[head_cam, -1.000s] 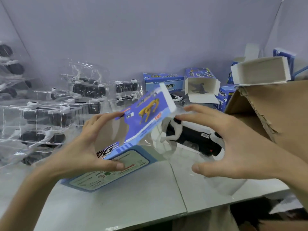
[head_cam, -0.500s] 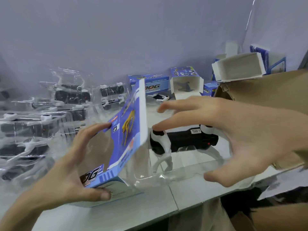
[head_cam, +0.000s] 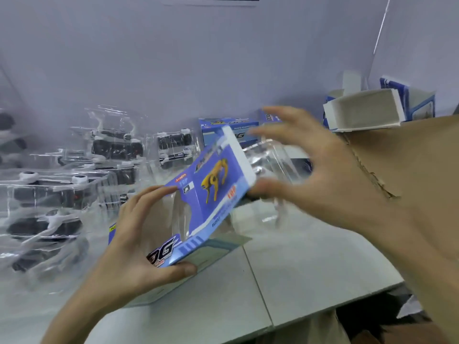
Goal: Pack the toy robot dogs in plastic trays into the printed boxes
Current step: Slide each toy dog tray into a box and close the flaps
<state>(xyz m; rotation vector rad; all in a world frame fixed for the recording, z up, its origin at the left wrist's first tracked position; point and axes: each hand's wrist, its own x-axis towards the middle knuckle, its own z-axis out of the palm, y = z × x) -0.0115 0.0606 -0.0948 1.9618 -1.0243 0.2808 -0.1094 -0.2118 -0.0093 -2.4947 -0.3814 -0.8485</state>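
My left hand (head_cam: pixel 134 239) grips the lower end of a blue printed box (head_cam: pixel 213 184) with a yellow dog picture, thumb under its near edge and fingers on its clear window. The box is tilted, with its open end up and to the right. My right hand (head_cam: pixel 335 175) holds a clear plastic tray (head_cam: pixel 275 160) between thumb and spread fingers, right at that open end. The box and my right hand hide the toy dog in this tray. Motion blurs the right hand.
Several clear trays holding black-and-white toy dogs (head_cam: pixel 49 189) are piled at the left. Blue printed boxes (head_cam: pixel 223 130) stand at the back. An open white-lined box (head_cam: pixel 365 110) rests on a brown cardboard carton (head_cam: pixel 409 157) at the right. The table's front edge (head_cam: pixel 323 306) is near.
My right hand has moved the tray left and up against the box's open end. The black-and-white dog, plainly seen before, is now hidden. The box has tilted flatter again.
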